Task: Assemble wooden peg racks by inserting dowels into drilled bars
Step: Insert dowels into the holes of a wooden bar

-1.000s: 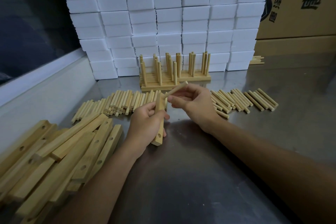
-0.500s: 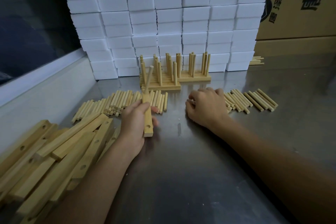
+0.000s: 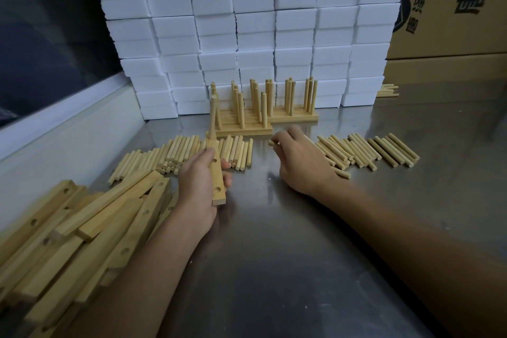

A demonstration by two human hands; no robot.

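Brushed-steel counter (image 3: 274, 269) backing onto stacked white foam blocks (image 3: 247, 22). Left hand (image 3: 200, 186) gripping pale drilled wooden bar (image 3: 216, 173), long axis running away from person, one light round dowel (image 3: 213, 115) already standing at far end, near hole empty. Right hand (image 3: 299, 162), nearer loose dowel row (image 3: 365, 149) to right, pinching fresh short dowel (image 3: 272, 142). Half second ago: right hand lying flat on row; now lifting, coming toward bar.

Single head-worn, wide-angle view, looking forward and down from close above a steel table (image 3: 301, 269). Both forearms enter from the bottom edge. The view faces a wall of white foam blocks (image 3: 247, 22) at the table's far side. Straight edges bow near the frame borders.
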